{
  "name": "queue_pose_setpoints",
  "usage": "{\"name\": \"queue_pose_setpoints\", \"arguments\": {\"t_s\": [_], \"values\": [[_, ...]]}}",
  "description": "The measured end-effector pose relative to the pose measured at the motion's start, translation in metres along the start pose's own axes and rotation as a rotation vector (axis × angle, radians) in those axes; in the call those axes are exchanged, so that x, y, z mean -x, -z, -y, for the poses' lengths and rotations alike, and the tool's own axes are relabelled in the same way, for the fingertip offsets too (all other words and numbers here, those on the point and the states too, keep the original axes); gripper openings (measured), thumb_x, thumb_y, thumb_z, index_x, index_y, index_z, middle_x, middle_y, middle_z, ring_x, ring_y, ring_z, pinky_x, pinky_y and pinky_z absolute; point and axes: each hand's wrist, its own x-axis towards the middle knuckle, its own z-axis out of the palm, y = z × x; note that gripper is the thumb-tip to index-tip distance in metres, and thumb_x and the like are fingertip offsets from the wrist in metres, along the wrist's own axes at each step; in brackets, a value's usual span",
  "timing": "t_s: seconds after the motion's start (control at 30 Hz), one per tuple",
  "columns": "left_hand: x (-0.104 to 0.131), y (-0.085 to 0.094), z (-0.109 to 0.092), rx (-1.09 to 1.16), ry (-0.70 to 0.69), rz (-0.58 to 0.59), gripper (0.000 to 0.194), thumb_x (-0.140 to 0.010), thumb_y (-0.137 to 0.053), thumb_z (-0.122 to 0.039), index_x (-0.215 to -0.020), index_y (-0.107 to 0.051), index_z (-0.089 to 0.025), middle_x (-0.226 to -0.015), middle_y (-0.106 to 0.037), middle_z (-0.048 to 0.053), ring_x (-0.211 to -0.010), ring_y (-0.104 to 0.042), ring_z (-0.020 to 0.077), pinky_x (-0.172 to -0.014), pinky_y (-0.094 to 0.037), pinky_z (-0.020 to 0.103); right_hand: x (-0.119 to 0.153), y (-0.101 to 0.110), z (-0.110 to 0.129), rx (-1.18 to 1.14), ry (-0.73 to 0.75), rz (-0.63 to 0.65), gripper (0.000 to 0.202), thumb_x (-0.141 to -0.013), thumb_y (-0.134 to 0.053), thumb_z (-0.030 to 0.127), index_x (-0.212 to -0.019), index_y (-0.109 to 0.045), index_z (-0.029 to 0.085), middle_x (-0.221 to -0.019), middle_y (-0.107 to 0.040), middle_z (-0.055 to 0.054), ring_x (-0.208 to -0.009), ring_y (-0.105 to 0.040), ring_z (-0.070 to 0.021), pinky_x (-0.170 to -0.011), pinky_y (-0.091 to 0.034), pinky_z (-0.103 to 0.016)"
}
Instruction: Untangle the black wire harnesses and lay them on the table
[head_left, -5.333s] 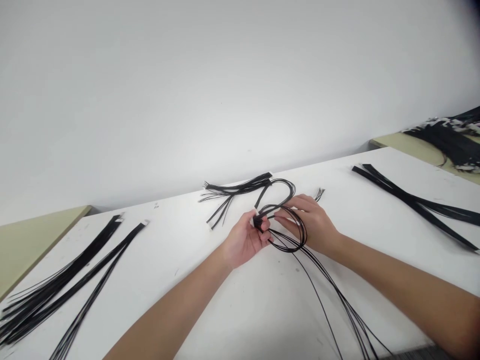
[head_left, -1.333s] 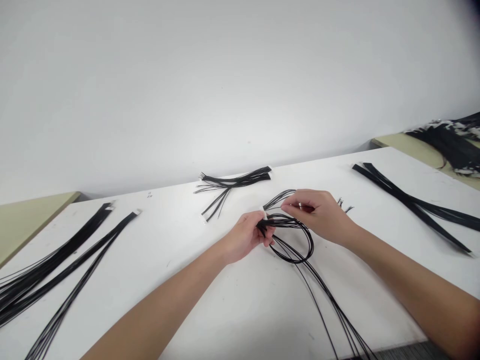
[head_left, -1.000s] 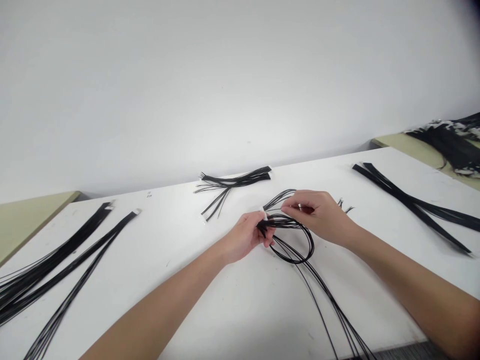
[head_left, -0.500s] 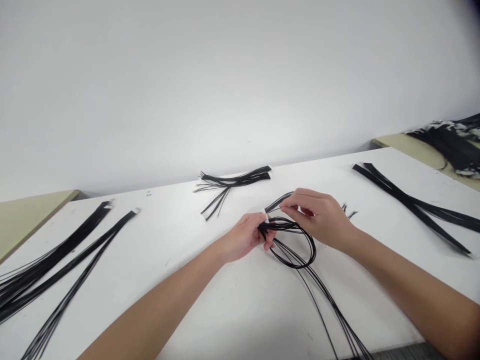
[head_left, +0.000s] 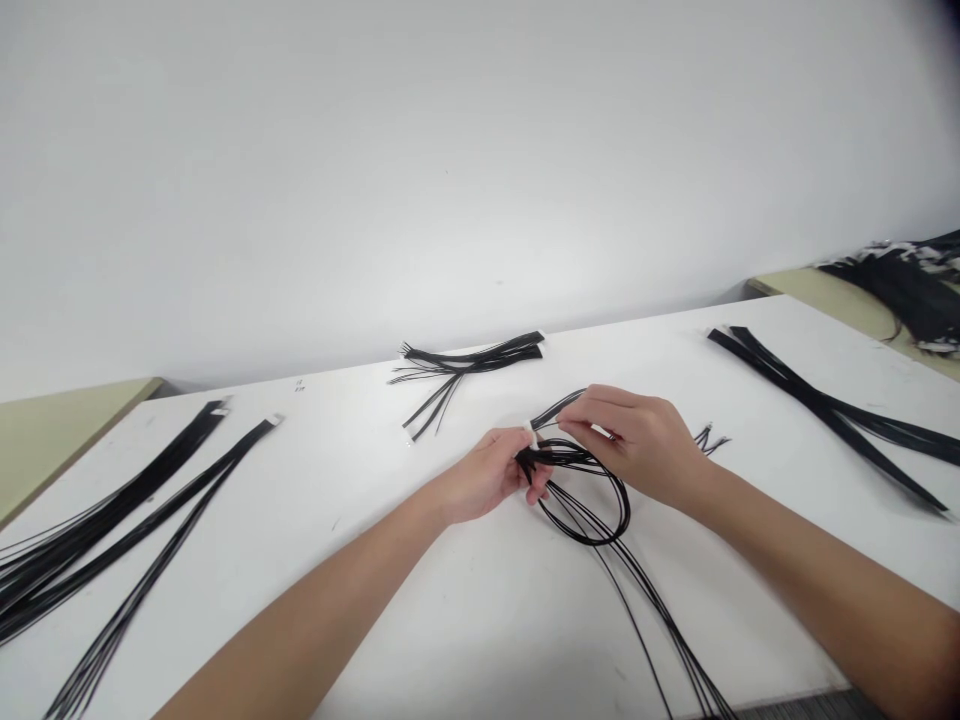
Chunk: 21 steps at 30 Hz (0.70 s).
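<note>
My left hand grips a white connector together with the black wires bunched below it. Some of these black wires curl into a loop under my right hand, while others trail down past the table's front edge. Close to the connector, my right hand pinches one thin black wire between thumb and fingertips. The wire's tip at the connector is too small to make out. Loose wire ends show beyond my right wrist.
A short black wire bundle lies at the table's back. More wire bundles rest at left and right. A pile of black harnesses sits on the yellowish surface at far right. A white wall rises behind the white table.
My right hand has shifted slightly down and towards the connector, still pinching the wire. The loose ends past my right wrist show more. My left hand has stayed in place.
</note>
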Motion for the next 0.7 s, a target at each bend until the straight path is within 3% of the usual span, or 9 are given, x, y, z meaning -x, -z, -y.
{"name": "queue_pose_setpoints", "arguments": {"t_s": [0.7], "values": [[0.0002,0.0047,0.0017,-0.024,-0.005,0.048,0.03,-0.092,-0.039,-0.028,-0.07,-0.054,-0.015,-0.062,-0.055,0.001,-0.051,-0.05,0.0118,-0.073,-0.047,0.034,-0.0003,-0.0018,0.0038,0.089,0.035,-0.009,0.018,-0.09,-0.051,0.019,-0.08,-0.066,0.019,-0.077,-0.066,0.002,-0.06,-0.055,-0.0075,-0.05,-0.036,-0.021]]}}
